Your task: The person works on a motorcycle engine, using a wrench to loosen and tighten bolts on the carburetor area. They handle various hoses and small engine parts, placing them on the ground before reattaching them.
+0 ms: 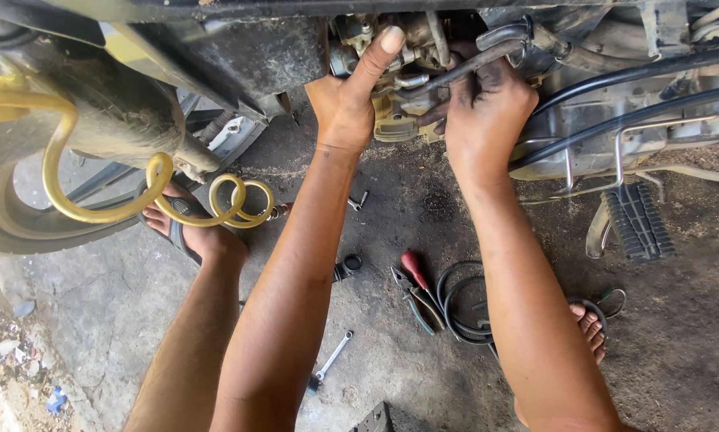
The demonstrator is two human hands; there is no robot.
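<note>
Brass-coloured metal shows between the two hands: a carburettor (395, 112) sits up under the body of a motorbike (615, 120), in the middle of the top of the view. The left hand (351, 96) lies against its left side, palm on the metal and thumb stretched straight up along it; the other fingers are hidden behind the part, so how far they close cannot be told. The right hand (483, 108), smeared with dark grease, is curled against the right side of the carburettor, its fingers bent in around a grey rubber hose (463, 68) that runs up and to the right. Black cables (639, 108) pass just right of that hand along the engine.

Below, on the concrete floor (679, 304), lie a red-handled screwdriver (414, 268) and a pair of pliers (417, 302) touching each other, a coil of black cable (459, 308) just beside them, and a small wrench (333, 355) nearer the person. A coiled yellow tube (215, 200) hangs at the left over a sandalled foot (187, 228), near the tyre (23, 224). A ribbed footpeg (638, 220) juts out at the right.
</note>
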